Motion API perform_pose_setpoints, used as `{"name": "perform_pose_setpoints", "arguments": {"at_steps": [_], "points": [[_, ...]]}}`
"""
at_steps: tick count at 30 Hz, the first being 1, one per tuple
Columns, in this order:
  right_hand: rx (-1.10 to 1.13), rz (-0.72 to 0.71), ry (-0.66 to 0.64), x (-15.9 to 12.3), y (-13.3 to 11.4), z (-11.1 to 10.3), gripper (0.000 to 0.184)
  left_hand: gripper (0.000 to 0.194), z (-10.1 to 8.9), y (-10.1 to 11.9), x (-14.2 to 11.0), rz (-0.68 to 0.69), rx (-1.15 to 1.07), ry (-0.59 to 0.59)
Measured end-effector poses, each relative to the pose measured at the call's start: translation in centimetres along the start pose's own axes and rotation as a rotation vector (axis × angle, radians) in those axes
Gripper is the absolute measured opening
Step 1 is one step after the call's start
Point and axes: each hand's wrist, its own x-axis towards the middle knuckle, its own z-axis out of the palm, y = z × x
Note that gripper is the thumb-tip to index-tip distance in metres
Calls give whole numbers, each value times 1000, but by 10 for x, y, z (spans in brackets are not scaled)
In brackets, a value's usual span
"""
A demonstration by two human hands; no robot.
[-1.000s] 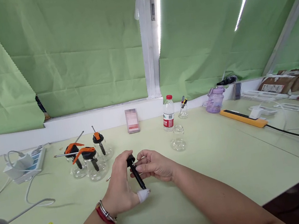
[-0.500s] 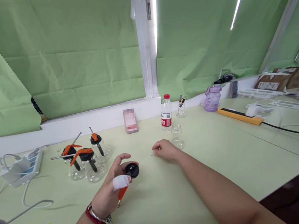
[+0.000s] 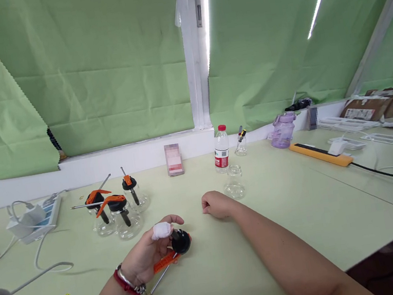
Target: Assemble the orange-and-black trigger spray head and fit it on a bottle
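My left hand (image 3: 149, 250), its thumb wrapped in white, is closed around a sprayer head with a black round cap (image 3: 181, 242), an orange lever (image 3: 166, 260) and a thin metal tube (image 3: 159, 282) pointing down toward me. The underside of the cap faces up and to the right. My right hand (image 3: 217, 204) rests low over the table with its fingers curled in; whatever they may hold is hidden. Just beyond it stands an open clear glass jar (image 3: 234, 186). Several similar jars, fitted with black and orange sprayer heads (image 3: 118, 203), stand together on the left.
Behind the jar stand a red-capped water bottle (image 3: 221, 151) and a small jar of screwdrivers (image 3: 241, 145). A pink box (image 3: 174, 160) is by the wall. Farther right are a purple bottle (image 3: 283, 132) and an orange power strip (image 3: 319, 154); cables and a white power strip (image 3: 41, 222) lie left.
My left hand has turned the sprayer head and brought it slightly nearer and right. My right fingers have curled inward, and the tiny thing seen at their tips no longer shows.
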Motion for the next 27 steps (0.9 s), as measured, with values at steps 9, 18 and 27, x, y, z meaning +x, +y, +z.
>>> {"name": "perform_pose_setpoints", "arguments": {"at_steps": [9, 18, 27], "points": [[778, -150, -119, -19, -32, 4, 19, 27, -4, -4, 6, -20, 86, 62], [897, -229, -352, -40, -64, 11, 27, 24, -8, -10, 12, -43, 67, 27], [878, -389, -272, -35, -63, 25, 17, 20, -6, -10, 12, -46, 87, 41]]}}
